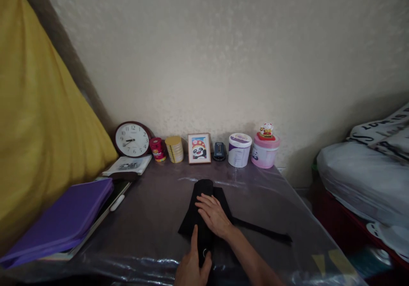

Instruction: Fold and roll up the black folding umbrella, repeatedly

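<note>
A black cloth item (200, 194), folded into a long strip, lies on the plastic-covered table (153, 218) in front of me. A thin black strap (265, 232) runs from it to the right. My right hand (213, 215) lies flat on the cloth with its fingers stretched out and pointing left. My left hand (191, 264) is at the near end of the cloth, index finger pointing up along it and thumb pressed against the fabric, pinching its edge.
Along the wall stand a round clock (131, 139), a red tin (157, 149), a gold can (174, 148), a framed panda picture (199, 148), a white tub (239, 149) and a pink tub (265, 150). A purple folder (64, 220) lies left. A bed (361, 179) is right.
</note>
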`<state>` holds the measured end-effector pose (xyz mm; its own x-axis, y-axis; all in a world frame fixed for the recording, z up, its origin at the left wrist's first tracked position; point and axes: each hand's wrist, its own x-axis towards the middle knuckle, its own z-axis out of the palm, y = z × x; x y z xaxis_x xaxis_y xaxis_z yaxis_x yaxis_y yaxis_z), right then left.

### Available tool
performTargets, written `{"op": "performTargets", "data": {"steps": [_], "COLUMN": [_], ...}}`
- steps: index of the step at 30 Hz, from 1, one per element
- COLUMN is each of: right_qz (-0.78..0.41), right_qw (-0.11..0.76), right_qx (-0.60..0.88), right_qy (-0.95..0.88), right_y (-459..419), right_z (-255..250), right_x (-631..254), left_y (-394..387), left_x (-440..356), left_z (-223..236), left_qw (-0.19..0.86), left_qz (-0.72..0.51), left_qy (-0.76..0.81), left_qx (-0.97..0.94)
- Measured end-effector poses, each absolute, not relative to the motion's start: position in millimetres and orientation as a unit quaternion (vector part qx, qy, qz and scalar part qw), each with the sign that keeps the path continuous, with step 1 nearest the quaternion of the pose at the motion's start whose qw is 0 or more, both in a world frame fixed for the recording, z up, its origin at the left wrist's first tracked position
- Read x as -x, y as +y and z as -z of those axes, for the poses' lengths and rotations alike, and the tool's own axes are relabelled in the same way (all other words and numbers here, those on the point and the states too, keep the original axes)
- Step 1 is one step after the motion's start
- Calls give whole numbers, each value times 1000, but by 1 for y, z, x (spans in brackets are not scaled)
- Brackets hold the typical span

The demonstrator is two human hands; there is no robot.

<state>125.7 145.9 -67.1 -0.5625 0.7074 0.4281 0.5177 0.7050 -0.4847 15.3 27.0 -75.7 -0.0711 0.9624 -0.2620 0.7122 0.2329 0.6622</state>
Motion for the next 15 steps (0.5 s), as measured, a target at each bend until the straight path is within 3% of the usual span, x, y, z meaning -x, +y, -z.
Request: {"op": "performTargets", "data": {"steps": [7, 15], "right_qz": [-143, -275], "right_qw": [278, 362], "right_qx": [411, 580], "right_qy": [-857, -676], "right_y": [207, 230], "right_z": [73, 74], "right_x": [-113, -149], "left_y": [28, 27], "left_x": [-14, -6], "left_z": [71, 72], "left_qw": [359, 412], "left_qz": [-187, -318], "left_qy": [704, 662], "left_qx": [-584, -540]}}
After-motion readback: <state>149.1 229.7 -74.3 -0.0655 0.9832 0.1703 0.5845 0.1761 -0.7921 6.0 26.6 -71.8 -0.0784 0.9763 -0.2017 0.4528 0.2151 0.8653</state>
